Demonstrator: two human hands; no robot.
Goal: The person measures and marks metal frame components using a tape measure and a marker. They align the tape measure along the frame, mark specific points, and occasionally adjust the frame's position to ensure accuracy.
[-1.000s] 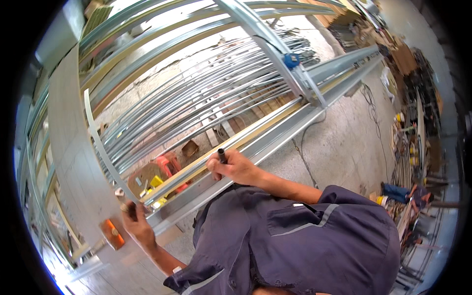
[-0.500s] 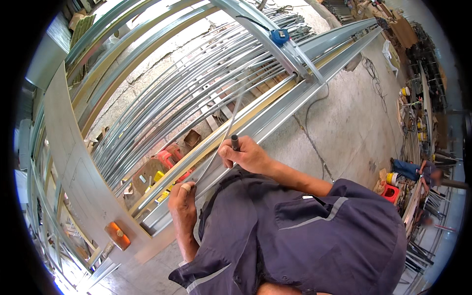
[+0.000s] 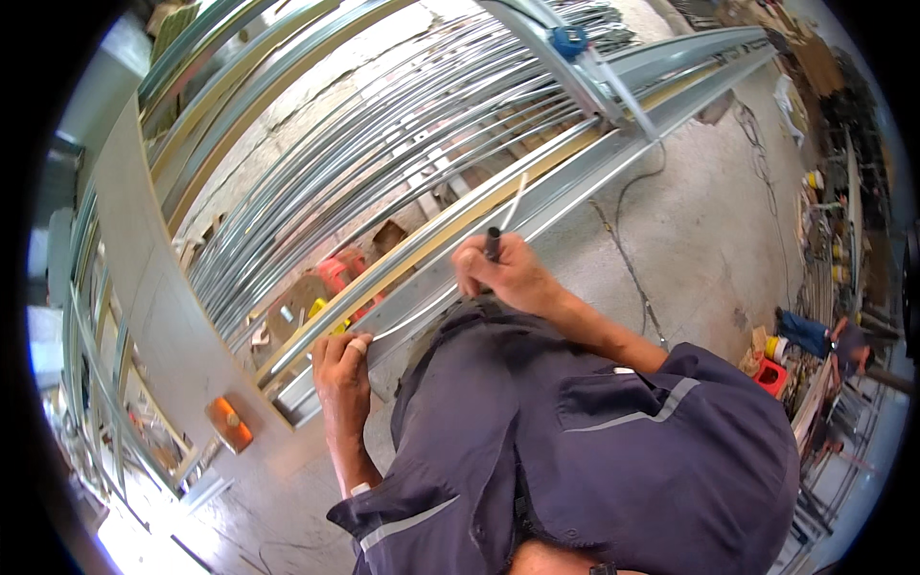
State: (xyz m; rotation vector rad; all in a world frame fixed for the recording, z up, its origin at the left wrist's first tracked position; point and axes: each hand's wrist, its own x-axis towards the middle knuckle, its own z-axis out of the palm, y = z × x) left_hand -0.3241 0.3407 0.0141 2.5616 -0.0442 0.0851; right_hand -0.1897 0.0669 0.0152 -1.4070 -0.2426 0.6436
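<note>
Both my hands are on a thin, pale, flexible strip (image 3: 422, 314) that bows between them above a long metal channel (image 3: 546, 206). My left hand (image 3: 342, 374) is closed, pinching the strip near its left end; a light band circles one finger. Farther right and forward, my right hand (image 3: 517, 278) is closed round a black marker (image 3: 493, 243), whose dark end sticks up from the fist. The strip passes by this hand, and its free end rises beyond it. The fingers hide how the right hand grips the strip.
Beyond the channel lies a bundle of metal rods (image 3: 383, 144). A blue tape measure (image 3: 568, 41) rests on the frame. An orange-headed mallet (image 3: 230, 425) lies on a flat panel (image 3: 144, 240) at left. Red tools (image 3: 340, 273) sit below the rods. A cable (image 3: 628, 273) crosses the floor; another person (image 3: 848, 345) is far right.
The view has shifted, moving the surroundings up in the picture. My hands are slightly farther apart. Less of the strip shows beyond my right hand, which still holds the marker.
</note>
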